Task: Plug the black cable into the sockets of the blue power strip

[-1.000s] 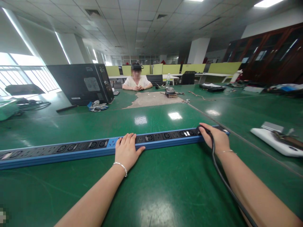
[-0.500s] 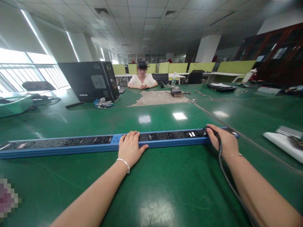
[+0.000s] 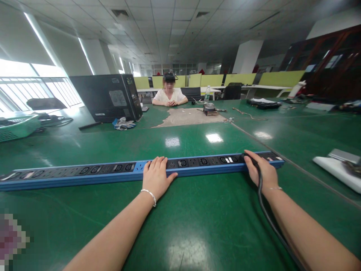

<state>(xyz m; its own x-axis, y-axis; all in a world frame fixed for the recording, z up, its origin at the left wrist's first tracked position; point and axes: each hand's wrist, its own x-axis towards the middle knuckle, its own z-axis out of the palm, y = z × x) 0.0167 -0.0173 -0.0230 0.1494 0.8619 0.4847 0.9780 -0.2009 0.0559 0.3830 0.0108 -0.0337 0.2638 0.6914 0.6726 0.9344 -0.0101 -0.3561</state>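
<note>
A long blue power strip (image 3: pixel 197 173) with black sockets lies across the green table in front of me. My left hand (image 3: pixel 156 173) rests over its middle, just right of a blue socket section. The fingers reach across to the far edge and the thumb presses along the near side. Near the strip's right end, my right hand (image 3: pixel 262 171) is closed around a black plug (image 3: pixel 243 156) at the sockets. A black power cord (image 3: pixel 261 192) runs down from that hand along my forearm. Whether the plug is fully seated is hidden by my fingers.
A black computer case (image 3: pixel 109 98) stands back left, with work gloves (image 3: pixel 123 123) beside it. At far left is a green basket (image 3: pixel 21 130). Across the table sits a person (image 3: pixel 169 96). A white device (image 3: pixel 335 169) lies at right.
My right hand has shifted slightly left with the plug and cord. The power strip and my left hand have moved a tiny bit right in view.
</note>
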